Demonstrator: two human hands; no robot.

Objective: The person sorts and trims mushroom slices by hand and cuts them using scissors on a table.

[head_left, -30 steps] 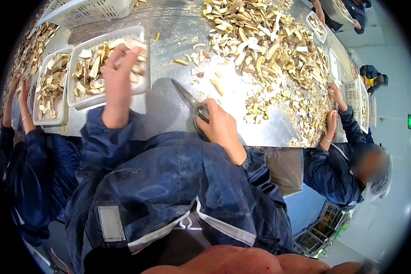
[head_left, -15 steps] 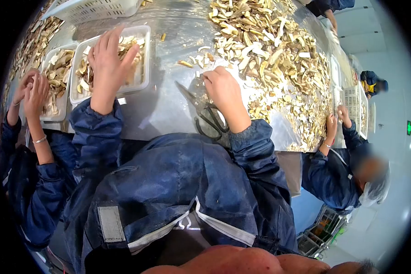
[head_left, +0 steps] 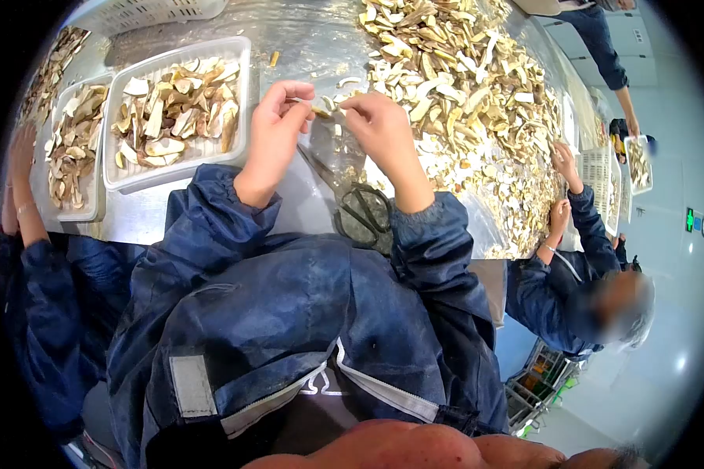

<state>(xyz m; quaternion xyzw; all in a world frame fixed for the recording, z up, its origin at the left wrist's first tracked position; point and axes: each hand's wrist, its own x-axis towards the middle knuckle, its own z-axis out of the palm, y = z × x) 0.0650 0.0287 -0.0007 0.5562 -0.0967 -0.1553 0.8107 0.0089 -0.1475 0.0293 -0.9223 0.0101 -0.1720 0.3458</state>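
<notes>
My left hand (head_left: 278, 141) pinches a slice of dried mushroom (head_left: 320, 113) between thumb and fingers, above the metal table. Just to its right, my right hand (head_left: 383, 137) is closed, thumb against forefinger; what it holds, if anything, is too small to make out. A pair of black-handled scissors (head_left: 357, 215) lies under my right wrist, blades pointing up and left. Beside my left hand stands a white plastic tray (head_left: 246, 94) filled with mushroom slices. A large pile of mushroom slices (head_left: 461, 86) spreads to the right of my right hand.
Another tray (head_left: 94, 213) of slices stands at the left, near a co-worker's arm (head_left: 30, 219). A white perforated basket (head_left: 145, 16) is at the back left. Across the pile, another co-worker's hands (head_left: 559, 211) work at the table edge; a standing person's arm (head_left: 622, 105) reaches a tray.
My left hand has come from over the tray to the middle and now pinches a mushroom slice. My right hand has stayed nearly in place. The co-workers' arms have shifted.
</notes>
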